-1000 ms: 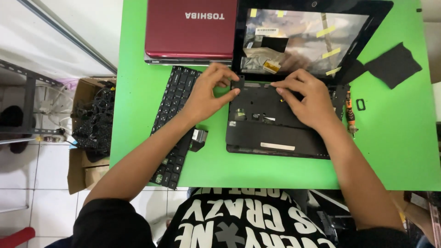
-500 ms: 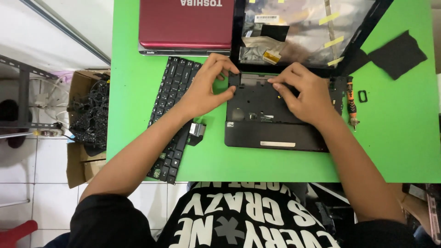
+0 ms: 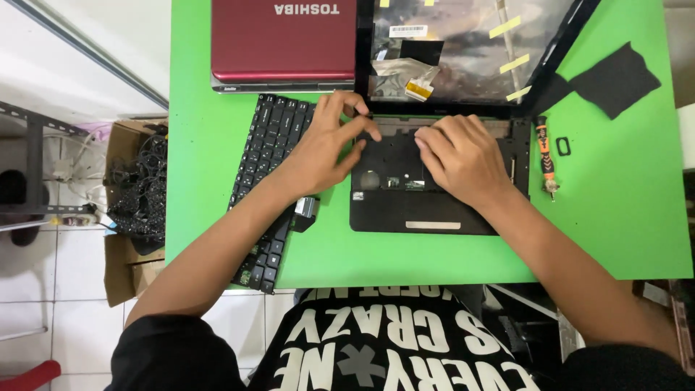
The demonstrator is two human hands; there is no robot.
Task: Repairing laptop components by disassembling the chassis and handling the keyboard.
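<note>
black laptop base (image 3: 405,210), keyboard removed, sits mid-table on the green table (image 3: 615,217), lid open to the far side with its bare screen back panel (image 3: 470,43) exposed. left hand (image 3: 326,148) rests at the base's far left corner, fingers spread and bent, tips on the hinge edge; not closed around anything. right hand (image 3: 460,156) lies palm down on the base's far middle, fingers curled to the left, fingertips hidden, so grip cannot be told. detached keyboard (image 3: 271,166) lies just left of the base, under the left forearm. closed red laptop (image 3: 282,40) far left. orange screwdriver (image 3: 544,148) right of the base.
</note>
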